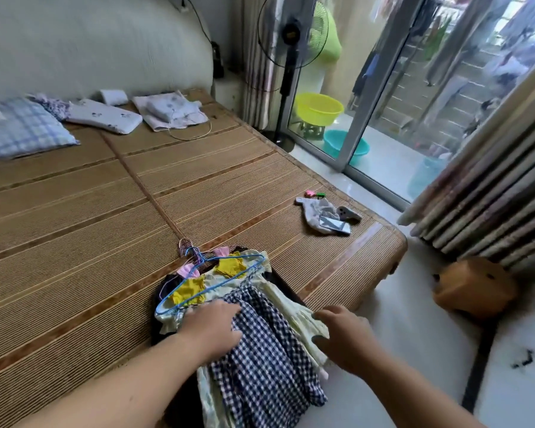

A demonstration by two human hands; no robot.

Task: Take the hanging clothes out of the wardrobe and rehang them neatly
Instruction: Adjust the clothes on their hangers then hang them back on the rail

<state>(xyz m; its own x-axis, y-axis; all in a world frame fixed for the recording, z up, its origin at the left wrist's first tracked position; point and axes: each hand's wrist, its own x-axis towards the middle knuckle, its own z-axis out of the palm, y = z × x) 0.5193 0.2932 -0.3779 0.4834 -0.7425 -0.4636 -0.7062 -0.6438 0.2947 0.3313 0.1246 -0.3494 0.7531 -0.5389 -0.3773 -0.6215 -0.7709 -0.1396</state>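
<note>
Navy check on top: the pile of clothes [247, 293] is out of the wardrobe and lying at the near edge of the bed mat [105, 227], its lower half spilling over the side toward the floor. Left hand [212, 325] lies flat on the checked dress [260, 359], fingers fairly straight, pressing rather than gripping. Right hand [343, 335] is at the pale yellow frill [303, 316] on the other side, fingers bent downward. Whether it's pinching cloth or only touching, I can't tell from here.

Up top, a blue hanger [210, 282] lies across the yellow shoulder patches, with pink hangers [187, 247] bunched just beyond it, hooks pointing up the bed. These look like light, thin cotton pieces: soft, floppy, no shape of their own, and apt to slide off thin wire. The hangers are the only stiff part, and the hooks look tangled. So I'd say lift one garment by its hanger's hook or shoulder bar, not by the skirt, while the other hand holds the rest down. A phone [334, 224] lies well apart, further along the mat.
</note>
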